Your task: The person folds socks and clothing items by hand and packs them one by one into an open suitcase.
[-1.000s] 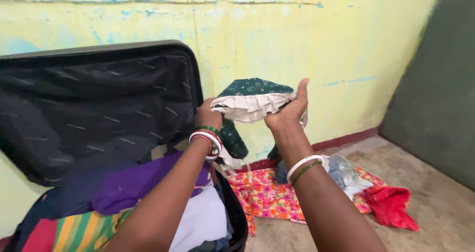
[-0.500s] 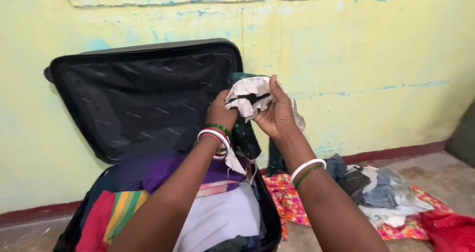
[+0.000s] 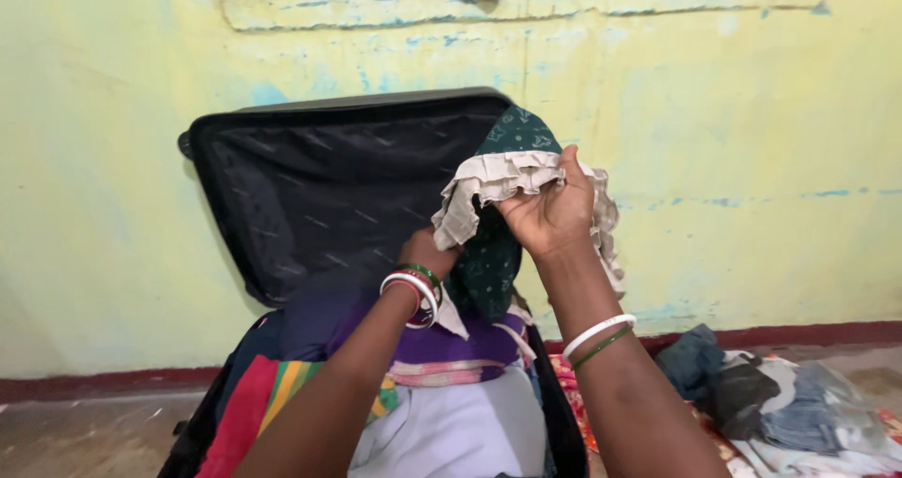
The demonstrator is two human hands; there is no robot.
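Both hands are up in front of the wall, working one garment (image 3: 498, 253), dark green with a small pale print and a cream ruffled edge. The right hand (image 3: 554, 210) is raised highest, fingers closed over the ruffle, pinching it against the palm, with the cream frill spilling over the top of the hand and down its far side. The left hand (image 3: 427, 253) sits lower and closer to the suitcase lid (image 3: 329, 196), gripping the same garment from below, though its fingers are mostly hidden behind the cloth, so how tight that grip is cannot be told. The green body of the garment hangs down between the two wrists, held in the air above the suitcase. Red, white and green bangles (image 3: 413, 290) ring the left wrist; a white and a green bangle (image 3: 598, 337) ring the right forearm. Below the arms the open suitcase is packed full: a purple cloth (image 3: 442, 337) near the top, a white cloth (image 3: 460, 431) in front, a striped red, yellow and green cloth (image 3: 272, 393) to the left. The black lid stands upright against the yellow wall (image 3: 752, 140). Off to the right, on the floor (image 3: 85, 431), lies a loose pile of clothes (image 3: 780, 403) in grey, blue and black on a floral cloth.
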